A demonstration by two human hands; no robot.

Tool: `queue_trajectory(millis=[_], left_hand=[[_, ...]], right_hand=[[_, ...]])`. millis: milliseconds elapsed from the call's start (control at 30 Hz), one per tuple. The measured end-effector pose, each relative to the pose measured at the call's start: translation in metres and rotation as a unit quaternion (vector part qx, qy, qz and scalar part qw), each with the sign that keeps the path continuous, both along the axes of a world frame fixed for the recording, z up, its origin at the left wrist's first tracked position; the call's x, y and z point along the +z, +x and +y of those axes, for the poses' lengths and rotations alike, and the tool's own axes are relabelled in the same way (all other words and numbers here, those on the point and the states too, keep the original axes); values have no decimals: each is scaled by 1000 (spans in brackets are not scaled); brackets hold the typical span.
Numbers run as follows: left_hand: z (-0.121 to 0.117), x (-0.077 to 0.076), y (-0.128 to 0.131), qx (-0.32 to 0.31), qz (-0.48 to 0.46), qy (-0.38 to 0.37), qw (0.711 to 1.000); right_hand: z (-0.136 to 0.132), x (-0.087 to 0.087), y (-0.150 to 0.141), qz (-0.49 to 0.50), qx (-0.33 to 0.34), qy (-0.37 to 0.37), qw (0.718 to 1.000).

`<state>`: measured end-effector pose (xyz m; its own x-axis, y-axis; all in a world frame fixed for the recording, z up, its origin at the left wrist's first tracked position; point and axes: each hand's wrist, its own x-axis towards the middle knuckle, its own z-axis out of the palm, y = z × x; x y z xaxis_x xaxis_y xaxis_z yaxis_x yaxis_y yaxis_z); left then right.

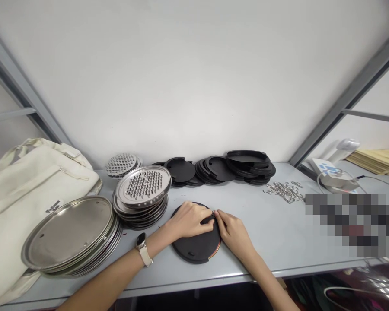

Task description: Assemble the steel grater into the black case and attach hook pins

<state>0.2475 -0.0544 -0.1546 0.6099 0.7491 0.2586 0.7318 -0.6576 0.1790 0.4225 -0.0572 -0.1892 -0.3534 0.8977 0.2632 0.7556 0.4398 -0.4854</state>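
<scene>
While the black disc (196, 246) lies on the table (272, 233), my right hand (231, 228) pinches a metal piece (213, 212) at its rim; whether my left hand (191, 219), atop the disc, grips it too I can't tell. Fitting it seems underway; the next move wants steady pressure.

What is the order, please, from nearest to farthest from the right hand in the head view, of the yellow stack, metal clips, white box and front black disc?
1. Front black disc: at the right hand.
2. Metal clips: loose, right and farther back.
3. White box: right, beyond the clips.
4. Yellow stack: far right, beyond the box.
</scene>
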Motion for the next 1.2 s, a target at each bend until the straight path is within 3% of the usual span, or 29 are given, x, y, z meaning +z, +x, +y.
queue_trajectory(millis=[567, 900, 1033, 1200], left_hand=[[2, -3, 2, -3, -5, 10, 1000], [2, -1, 2, 16, -7, -4, 1000], [0, 2, 3, 32, -39, -21, 998], [-1, 6, 4, -4, -96, 5, 995]], right_hand=[[2, -3, 3, -68, 10, 42, 997], [-3, -5, -2, -62, -35, 41, 997], [-3, -6, -1, -61, -35, 47, 996], [-3, -6, -1, -62, -32, 61, 996]])
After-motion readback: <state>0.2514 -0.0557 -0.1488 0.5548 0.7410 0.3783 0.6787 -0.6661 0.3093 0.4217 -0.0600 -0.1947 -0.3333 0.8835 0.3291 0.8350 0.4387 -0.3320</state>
